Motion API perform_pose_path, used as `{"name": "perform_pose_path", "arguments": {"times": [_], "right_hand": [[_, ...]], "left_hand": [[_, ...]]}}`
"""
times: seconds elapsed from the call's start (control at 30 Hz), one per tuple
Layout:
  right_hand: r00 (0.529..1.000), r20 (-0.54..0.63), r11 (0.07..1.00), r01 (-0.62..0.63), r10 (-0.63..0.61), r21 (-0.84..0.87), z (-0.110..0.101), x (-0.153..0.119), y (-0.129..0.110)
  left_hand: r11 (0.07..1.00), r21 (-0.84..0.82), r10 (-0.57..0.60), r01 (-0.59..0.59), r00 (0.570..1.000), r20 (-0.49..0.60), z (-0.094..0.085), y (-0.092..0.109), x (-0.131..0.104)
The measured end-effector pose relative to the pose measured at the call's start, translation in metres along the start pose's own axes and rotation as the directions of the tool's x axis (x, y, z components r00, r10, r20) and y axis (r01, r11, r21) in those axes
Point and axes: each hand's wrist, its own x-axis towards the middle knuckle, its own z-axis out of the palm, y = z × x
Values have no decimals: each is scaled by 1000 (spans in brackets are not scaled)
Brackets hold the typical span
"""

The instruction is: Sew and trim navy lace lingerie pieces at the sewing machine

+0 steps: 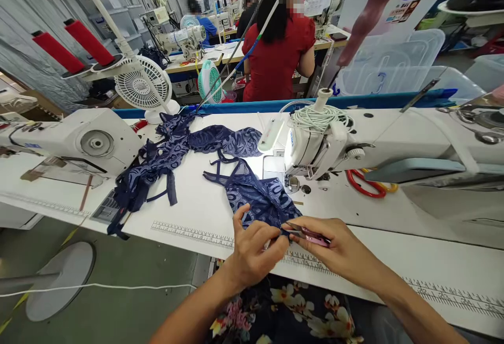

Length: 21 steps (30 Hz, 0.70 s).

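Note:
A navy patterned lace garment [255,191] lies on the white sewing table, its lower edge reaching my hands. My left hand [258,249] pinches that edge between thumb and fingers, with the index finger raised. In my right hand [334,241] is a small pair of pink-handled thread snips [315,238], the blades pointing left at the fabric edge beside my left fingertips. More navy lace pieces [169,147] are heaped and strung out to the left, one strip reaching the upper middle of the table.
A sewing machine head [311,144] stands just beyond the garment, with pale cord coiled on top. Red-handled scissors [366,184] lie under its arm. Another machine [94,142] is at the left. A person in red [275,55] sits ahead.

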Motion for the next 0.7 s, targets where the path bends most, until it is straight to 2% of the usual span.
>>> {"name": "perform_pose_path", "arguments": {"times": [0.1,0.33,0.5,0.63,0.7], "right_hand": [[997,76,999,-31,29,35,-6,10,-4],[974,218,985,-93,60,143,-4,20,-1],[972,220,975,-124,82,184,1,21,-4],[970,194,930,-204,149,305,6,23,-8],[968,190,904,-226,166,362,8,24,-8]], "left_hand": [[987,-60,-148,147,989,-8,-1,-1,1],[956,-98,-278,278,960,12,-5,-1,1],[923,55,-373,381,921,-109,-9,8,0],[904,147,-408,401,913,23,-12,18,0],[897,143,-424,418,906,11,-13,21,-1]]}}
